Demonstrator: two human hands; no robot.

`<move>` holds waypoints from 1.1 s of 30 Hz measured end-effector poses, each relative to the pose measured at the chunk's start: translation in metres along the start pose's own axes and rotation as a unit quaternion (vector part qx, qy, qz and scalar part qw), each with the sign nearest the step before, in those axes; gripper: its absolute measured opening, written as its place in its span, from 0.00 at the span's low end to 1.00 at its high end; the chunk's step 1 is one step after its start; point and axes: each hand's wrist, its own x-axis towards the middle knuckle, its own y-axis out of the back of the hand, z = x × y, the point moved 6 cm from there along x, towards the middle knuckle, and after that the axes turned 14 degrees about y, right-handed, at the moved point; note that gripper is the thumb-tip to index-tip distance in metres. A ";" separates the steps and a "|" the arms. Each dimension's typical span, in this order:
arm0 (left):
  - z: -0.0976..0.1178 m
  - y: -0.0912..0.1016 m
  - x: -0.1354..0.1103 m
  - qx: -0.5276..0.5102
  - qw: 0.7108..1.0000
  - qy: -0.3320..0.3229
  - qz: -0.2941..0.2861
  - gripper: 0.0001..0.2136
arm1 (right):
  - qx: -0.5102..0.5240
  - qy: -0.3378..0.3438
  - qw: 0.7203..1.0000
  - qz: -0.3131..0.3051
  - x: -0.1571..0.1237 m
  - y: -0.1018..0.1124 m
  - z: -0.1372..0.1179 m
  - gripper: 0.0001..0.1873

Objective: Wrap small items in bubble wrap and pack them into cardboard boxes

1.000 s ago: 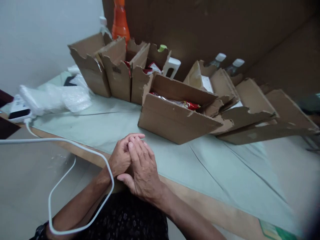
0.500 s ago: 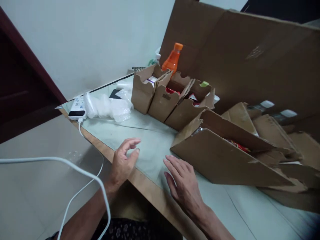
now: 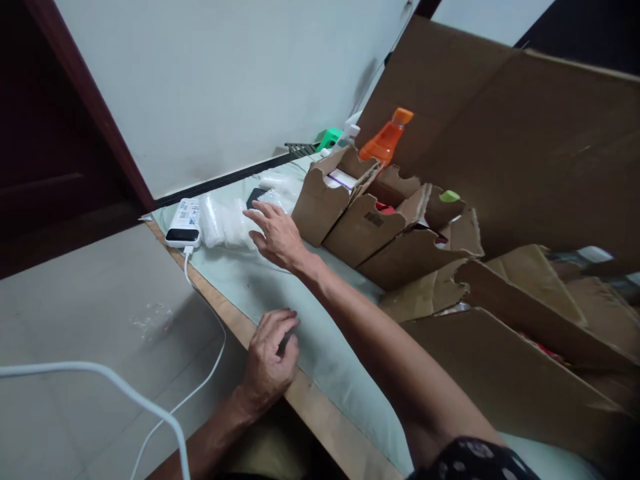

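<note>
My right hand [image 3: 277, 233] reaches far across the table, fingers stretched out and apart, its tips at a pile of clear plastic bags [image 3: 227, 223]. It holds nothing. My left hand [image 3: 270, 357] rests at the near table edge with fingers curled loosely down on the pale green cover [image 3: 320, 347]. A white power bank [image 3: 183, 225] with a white cable [image 3: 200, 393] lies just left of the bags. A dark flat item [image 3: 255, 197] shows behind the bags.
A row of torn cardboard boxes [image 3: 365, 227] holding packets stands right of my right hand, and a larger box [image 3: 505, 373] sits nearer. Behind them are an orange bottle [image 3: 385, 141], a tall cardboard sheet [image 3: 525, 140] and the wall. Tiled floor lies to the left.
My hands have parted from a clasp. The right hand has stretched forward and left to the plastic bags; the left stays near the table edge. The view has swung left.
</note>
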 end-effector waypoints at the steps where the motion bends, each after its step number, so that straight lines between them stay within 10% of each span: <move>1: 0.000 0.000 0.001 -0.001 1.000 -0.001 -0.001 0.14 | -0.015 0.002 1.000 -0.027 0.008 -0.005 0.008 0.21; 8: 0.001 -0.002 0.003 -0.011 1.000 0.016 -0.024 0.16 | -0.079 -0.032 0.996 -0.033 -0.003 -0.009 0.041 0.11; 13: -0.001 -0.004 0.002 -0.016 0.999 0.020 -0.028 0.17 | -0.041 0.041 0.998 0.036 0.014 0.011 0.002 0.11; 18: -0.003 -0.006 0.001 -0.027 0.999 0.025 -0.026 0.18 | -0.071 0.121 0.990 0.008 0.054 -0.014 -0.042 0.19; 24: -0.005 -0.008 0.002 -0.021 0.999 0.026 -0.038 0.20 | -0.065 0.097 0.993 0.036 0.074 -0.036 -0.036 0.10; 28: -0.004 -0.007 0.001 -0.023 0.999 0.026 -0.020 0.17 | 0.089 -0.020 0.965 0.246 0.031 0.016 -0.017 0.10; 33: -0.020 -0.003 -0.008 -0.063 0.993 0.093 -0.030 0.18 | 0.354 -0.159 0.846 0.365 -0.076 0.055 -0.012 0.12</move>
